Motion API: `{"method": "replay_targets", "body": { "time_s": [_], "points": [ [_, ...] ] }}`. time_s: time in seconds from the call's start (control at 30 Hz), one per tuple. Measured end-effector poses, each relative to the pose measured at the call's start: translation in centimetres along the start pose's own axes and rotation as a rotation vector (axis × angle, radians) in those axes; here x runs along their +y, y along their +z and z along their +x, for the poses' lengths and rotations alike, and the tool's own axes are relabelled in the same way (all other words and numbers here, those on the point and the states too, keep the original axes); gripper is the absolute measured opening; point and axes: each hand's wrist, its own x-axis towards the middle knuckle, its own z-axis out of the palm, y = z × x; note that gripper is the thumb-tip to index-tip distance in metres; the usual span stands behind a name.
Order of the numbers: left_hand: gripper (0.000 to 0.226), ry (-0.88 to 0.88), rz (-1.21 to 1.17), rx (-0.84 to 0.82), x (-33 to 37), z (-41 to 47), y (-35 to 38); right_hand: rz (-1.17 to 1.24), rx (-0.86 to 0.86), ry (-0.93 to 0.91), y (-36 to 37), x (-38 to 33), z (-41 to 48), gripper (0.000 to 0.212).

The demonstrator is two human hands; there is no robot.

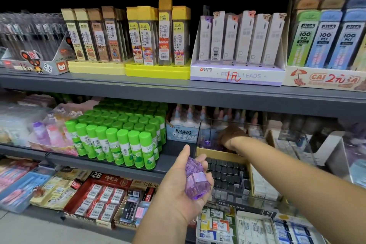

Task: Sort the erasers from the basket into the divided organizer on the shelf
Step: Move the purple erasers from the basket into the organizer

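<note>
Organizer (244, 207): black pieces (227, 170) near, purple pieces (207, 142) far. Left hand (184, 183) grips purple erasers (196, 181); right hand (233, 136) reaches inside, fingers' state indeterminate.

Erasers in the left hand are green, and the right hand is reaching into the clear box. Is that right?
Not quite. The erasers in the left hand are purple, not green; the head view shows it. The rest is right: the right hand is reaching into the clear box.

Two translucent purple erasers (196, 181) in the left hand (177, 186) — clear divided organizer (233, 204) just beyond.
</note>
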Motion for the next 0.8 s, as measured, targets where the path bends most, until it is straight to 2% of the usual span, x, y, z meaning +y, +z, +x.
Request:
{"method": "replay_targets", "body": {
  "time_s": [0.13,0.47,0.8],
  "points": [
    [0.047,0.0,0.002,-0.004,0.1,0.1,-0.1,-0.007,0.03,0.047,0.1,0.0,-0.4,0.037],
    [0.046,0.008,0.008,0.014,0.0,-0.2,-0.1,0.025,-0.023,0.014,-0.8,-0.2,-0.9,0.037],
    [0.044,-0.005,-0.005,0.025,0.0,-0.7,0.1,0.243,-0.128,-0.048,-1.5,0.9,-1.2,0.035]
  ]
}}
